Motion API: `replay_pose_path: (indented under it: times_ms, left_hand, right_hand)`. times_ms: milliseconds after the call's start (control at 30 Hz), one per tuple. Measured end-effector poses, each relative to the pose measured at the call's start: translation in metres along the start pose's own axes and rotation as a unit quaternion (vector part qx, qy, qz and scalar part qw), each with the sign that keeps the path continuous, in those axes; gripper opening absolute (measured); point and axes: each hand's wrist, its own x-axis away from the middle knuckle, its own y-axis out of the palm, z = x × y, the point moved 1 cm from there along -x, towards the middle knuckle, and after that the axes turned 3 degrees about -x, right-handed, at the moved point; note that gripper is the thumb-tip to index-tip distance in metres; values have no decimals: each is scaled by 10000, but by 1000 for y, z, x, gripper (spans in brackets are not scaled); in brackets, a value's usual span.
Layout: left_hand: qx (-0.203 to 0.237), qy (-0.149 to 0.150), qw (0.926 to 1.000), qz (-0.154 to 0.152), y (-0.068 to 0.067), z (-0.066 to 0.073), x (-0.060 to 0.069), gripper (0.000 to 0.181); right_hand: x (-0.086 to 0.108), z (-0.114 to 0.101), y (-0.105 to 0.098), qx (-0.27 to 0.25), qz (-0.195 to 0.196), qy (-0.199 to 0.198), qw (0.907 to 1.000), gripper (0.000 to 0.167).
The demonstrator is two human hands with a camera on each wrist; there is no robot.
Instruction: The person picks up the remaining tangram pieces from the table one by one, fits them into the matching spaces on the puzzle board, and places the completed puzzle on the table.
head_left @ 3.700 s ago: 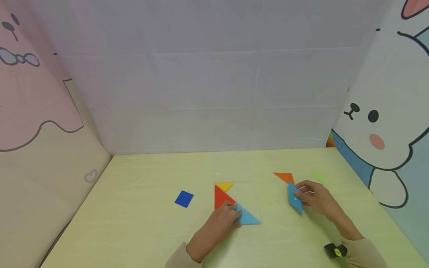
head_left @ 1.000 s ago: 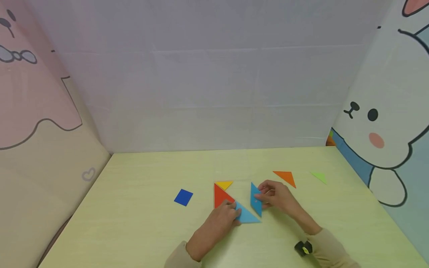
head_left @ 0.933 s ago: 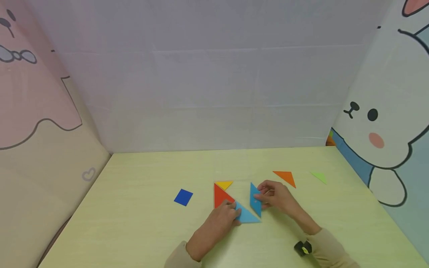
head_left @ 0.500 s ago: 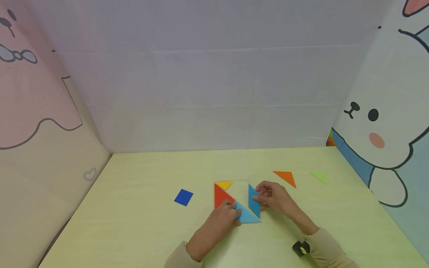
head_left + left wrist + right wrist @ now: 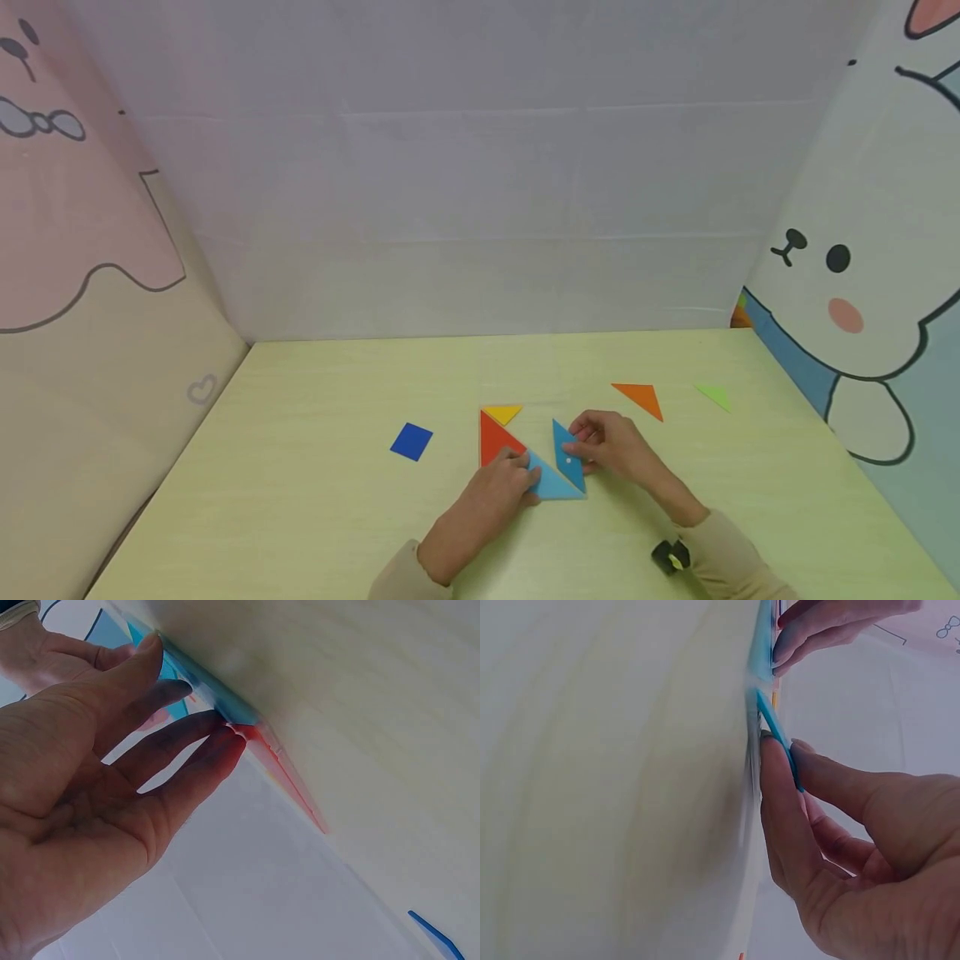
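My right hand (image 5: pixel 615 450) pinches a blue parallelogram tangram piece (image 5: pixel 567 463) between thumb and fingers. The piece is tilted, its lower tip close to the right corner of a light blue triangle (image 5: pixel 558 487); whether they touch I cannot tell. In the right wrist view the parallelogram (image 5: pixel 778 739) appears edge-on. My left hand (image 5: pixel 487 500) rests its fingertips on the light blue triangle and a red triangle (image 5: pixel 495 435), covering part of both. Those two pieces lie edge to edge. A yellow triangle (image 5: pixel 503 414) adjoins the red one's upper edge.
On the pale wooden table (image 5: pixel 300 500), a dark blue square (image 5: pixel 412 442) lies to the left. An orange triangle (image 5: pixel 642 399) and a light green triangle (image 5: pixel 715 396) lie at the right. A black and yellow object (image 5: pixel 670 557) sits by the right sleeve.
My right hand has carried the blue parallelogram leftward from beside the orange triangle to the light blue triangle, lately easing slightly down and left. The left hand has stayed in place.
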Motion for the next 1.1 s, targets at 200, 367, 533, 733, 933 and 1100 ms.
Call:
replay_pose_path:
  times_ms: [200, 367, 533, 733, 933, 1100]
  left_hand:
    - [-39, -6, 10000, 31, 0, 0, 1, 38]
    - [23, 18, 10000, 41, 0, 0, 1, 38]
    - [-15, 42, 9999, 90, -1, -1, 1, 37]
    - [-52, 17, 10000, 44, -1, -1, 0, 38]
    - [-23, 11, 10000, 10, -1, -1, 0, 38]
    - [44, 5, 10000, -38, -1, -1, -1, 38]
  right_hand:
    - [1, -2, 2, 196, 55, -42, 9998, 19]
    - [1, -3, 4, 162, 45, -9, 9999, 19]
    - [1, -4, 4, 389, 102, -126, 9991, 17]
    - [1, -6, 6, 506, 167, -99, 9985, 17]
    - [1, -8, 6, 580, 227, -16, 9981, 17]
    - [3, -8, 7, 484, 200, 80, 9986, 16]
